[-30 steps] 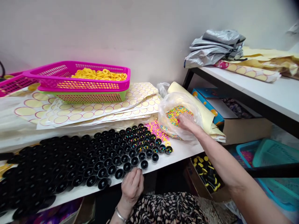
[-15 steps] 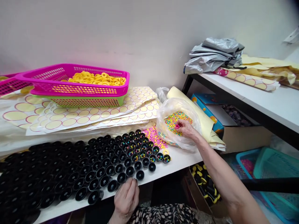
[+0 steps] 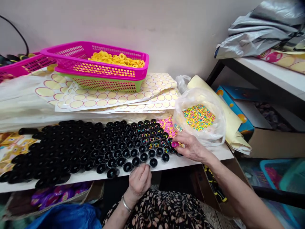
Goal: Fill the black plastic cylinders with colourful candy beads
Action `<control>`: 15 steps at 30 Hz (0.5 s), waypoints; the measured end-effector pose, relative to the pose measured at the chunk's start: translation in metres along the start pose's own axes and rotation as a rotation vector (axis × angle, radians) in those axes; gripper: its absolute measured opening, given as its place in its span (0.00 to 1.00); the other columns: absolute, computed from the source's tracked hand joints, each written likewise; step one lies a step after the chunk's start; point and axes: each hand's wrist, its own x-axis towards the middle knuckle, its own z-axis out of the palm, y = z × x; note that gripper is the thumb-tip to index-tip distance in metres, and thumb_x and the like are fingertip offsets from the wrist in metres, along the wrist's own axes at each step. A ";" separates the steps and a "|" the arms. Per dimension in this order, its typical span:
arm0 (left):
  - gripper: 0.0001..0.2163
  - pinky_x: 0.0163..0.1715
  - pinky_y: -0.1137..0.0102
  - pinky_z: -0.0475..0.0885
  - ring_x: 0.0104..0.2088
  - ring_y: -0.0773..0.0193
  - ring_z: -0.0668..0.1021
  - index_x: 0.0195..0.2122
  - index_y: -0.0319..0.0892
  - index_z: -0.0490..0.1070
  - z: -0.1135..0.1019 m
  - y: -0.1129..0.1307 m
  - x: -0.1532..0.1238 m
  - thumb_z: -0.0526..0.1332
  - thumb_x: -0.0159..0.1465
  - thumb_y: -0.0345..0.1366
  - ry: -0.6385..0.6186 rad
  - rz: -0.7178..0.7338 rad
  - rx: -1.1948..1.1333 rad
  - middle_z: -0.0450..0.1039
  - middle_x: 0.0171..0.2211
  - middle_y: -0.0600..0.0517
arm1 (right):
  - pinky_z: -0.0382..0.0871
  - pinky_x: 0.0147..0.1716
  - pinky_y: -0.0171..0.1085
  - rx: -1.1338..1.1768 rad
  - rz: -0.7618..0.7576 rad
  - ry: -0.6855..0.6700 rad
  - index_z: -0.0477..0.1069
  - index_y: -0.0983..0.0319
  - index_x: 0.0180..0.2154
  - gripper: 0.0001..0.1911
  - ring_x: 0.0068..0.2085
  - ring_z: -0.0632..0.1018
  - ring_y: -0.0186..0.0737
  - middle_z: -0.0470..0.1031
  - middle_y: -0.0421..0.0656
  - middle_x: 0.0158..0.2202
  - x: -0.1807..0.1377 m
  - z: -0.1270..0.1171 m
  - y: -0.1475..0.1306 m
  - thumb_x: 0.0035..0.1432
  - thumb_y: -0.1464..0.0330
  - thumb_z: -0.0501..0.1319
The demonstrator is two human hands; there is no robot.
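Observation:
My right hand (image 3: 190,147) pinches a small pink cup (image 3: 175,144) above the right end of the rows of black cups (image 3: 135,161). Small coloured candies lie in several black cups (image 3: 152,139) at that end; many others look bare inside. Behind my right hand, an open clear plastic bag (image 3: 218,135) holds a heap of multicoloured round candies (image 3: 199,117). My left hand (image 3: 140,179) is closed at the table's front edge, just in front of the nearest cups. Its curled fingers hide whatever may be in them.
Pink pieces (image 3: 167,126) lie beside the bag. A magenta basket (image 3: 100,71) of yellow rings sits in a green one on sheets of round stickers (image 3: 111,98). A shelf (image 3: 267,71) rises at right, with a blue box (image 3: 234,109) beneath. Below the table are purple packages (image 3: 57,194).
My right hand has come out of the candy bag with the pink cup and moved left and nearer, over the black cups. The left hand stays closed near the edge. The view has shifted.

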 end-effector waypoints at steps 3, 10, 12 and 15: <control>0.18 0.30 0.70 0.73 0.31 0.63 0.75 0.43 0.34 0.69 0.000 0.000 -0.001 0.64 0.51 0.20 -0.013 -0.007 -0.012 0.74 0.35 0.41 | 0.58 0.39 0.39 -0.324 -0.039 -0.124 0.71 0.63 0.31 0.07 0.39 0.66 0.41 0.69 0.45 0.33 0.003 0.010 -0.008 0.55 0.74 0.54; 0.19 0.30 0.69 0.73 0.32 0.63 0.74 0.44 0.33 0.69 -0.002 0.000 -0.001 0.64 0.50 0.20 -0.033 0.001 -0.029 0.73 0.36 0.40 | 0.56 0.39 0.43 -0.590 -0.035 -0.227 0.71 0.63 0.32 0.08 0.40 0.64 0.45 0.69 0.47 0.36 0.012 0.017 -0.022 0.55 0.73 0.54; 0.19 0.30 0.69 0.73 0.31 0.63 0.74 0.44 0.33 0.68 -0.002 0.000 -0.001 0.64 0.50 0.20 -0.031 0.004 -0.028 0.73 0.36 0.40 | 0.56 0.39 0.43 -0.597 -0.027 -0.234 0.72 0.63 0.32 0.08 0.40 0.64 0.46 0.69 0.48 0.36 0.013 0.018 -0.025 0.55 0.73 0.54; 0.18 0.30 0.69 0.72 0.31 0.63 0.74 0.44 0.33 0.69 -0.002 -0.001 -0.001 0.64 0.51 0.21 -0.021 0.014 -0.014 0.73 0.35 0.40 | 0.57 0.39 0.43 -0.579 -0.016 -0.223 0.72 0.63 0.31 0.08 0.40 0.64 0.45 0.69 0.48 0.35 0.012 0.017 -0.026 0.54 0.74 0.54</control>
